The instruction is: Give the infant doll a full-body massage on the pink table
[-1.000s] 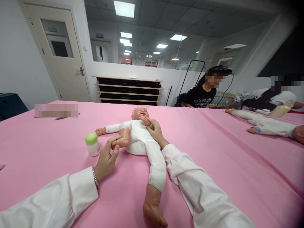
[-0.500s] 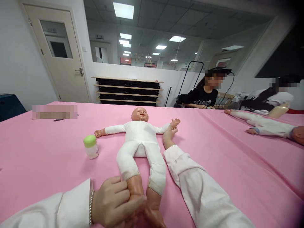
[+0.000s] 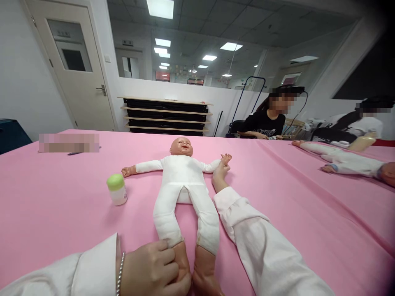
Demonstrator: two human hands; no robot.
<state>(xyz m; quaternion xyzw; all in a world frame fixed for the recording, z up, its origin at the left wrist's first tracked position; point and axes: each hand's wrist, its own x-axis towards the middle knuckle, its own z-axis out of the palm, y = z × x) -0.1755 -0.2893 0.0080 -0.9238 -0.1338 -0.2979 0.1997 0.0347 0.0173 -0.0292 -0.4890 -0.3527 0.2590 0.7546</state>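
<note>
On its back on the pink cloth lies a baby doll (image 3: 182, 174) in a white body suit, head away from me, arms spread and bare feet toward me. My left hand (image 3: 156, 269) is closed around the lower leg and foot of the doll's left-side leg in the picture; its fingers partly cover the foot. Farther out, my right hand (image 3: 220, 176) pinches the doll's wrist on the right side, with the small doll hand sticking out above it. To the left of the doll stands a jar with a green lid (image 3: 117, 189), upright and untouched.
A pink cloth (image 3: 77, 197) covers the table. At the right lies a second doll (image 3: 354, 160), near a bottle (image 3: 363, 142). Two people sit beyond the table at the right. A blurred-out item (image 3: 69, 143) lies at the far left. Black shelves (image 3: 166, 117) stand behind.
My left hand has moved slightly down toward me with the doll's leg, and the doll's legs look straighter. My right hand keeps its hold on the wrist.
</note>
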